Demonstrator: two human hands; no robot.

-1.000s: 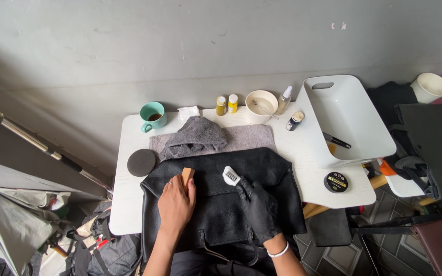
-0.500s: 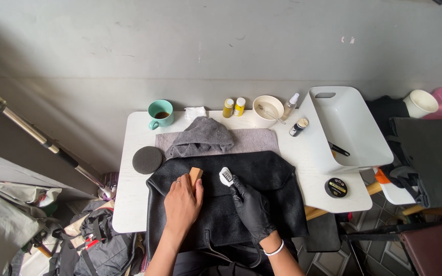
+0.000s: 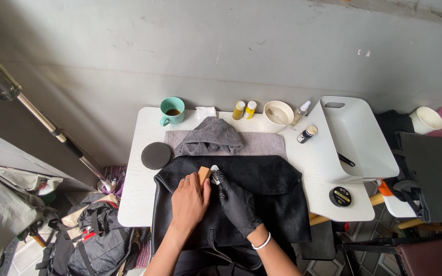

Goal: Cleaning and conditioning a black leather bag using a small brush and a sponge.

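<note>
- The bare left hand [image 3: 189, 199] rests palm down on a black leather bag [image 3: 262, 204], fingers closed around a small tan wooden block [image 3: 203, 176] that sticks out past the knuckles.
- The right hand [image 3: 237, 204], in a black glove with a white band at the wrist, is curled around a small white-headed brush [image 3: 214, 175]; the brush head sits just beside the wooden block, at the bag's upper edge.
- The two hands lie side by side, almost touching.
- The black leather bag lies flat across the front of the white tabletop [image 3: 139, 204], its lower part hanging over the near edge.
- Behind the bag lies a flat grey towel [image 3: 267, 145] with a crumpled darker grey cloth [image 3: 212, 137] on top.
- A round black foam pad [image 3: 156, 155] lies left of the towel, near the bag's corner.
- Along the back edge stand a teal mug [image 3: 172, 110] holding dark liquid, two small yellow bottles [image 3: 245, 110], a cream bowl [image 3: 278, 113] and a small white spray bottle [image 3: 301, 109].
- A small dark bottle with a white cap [image 3: 307, 134] lies right of the towel.
- A white plastic tub [image 3: 359, 153] sits at the right end, and a round black tin [image 3: 340, 196] lies in front of it.
</note>
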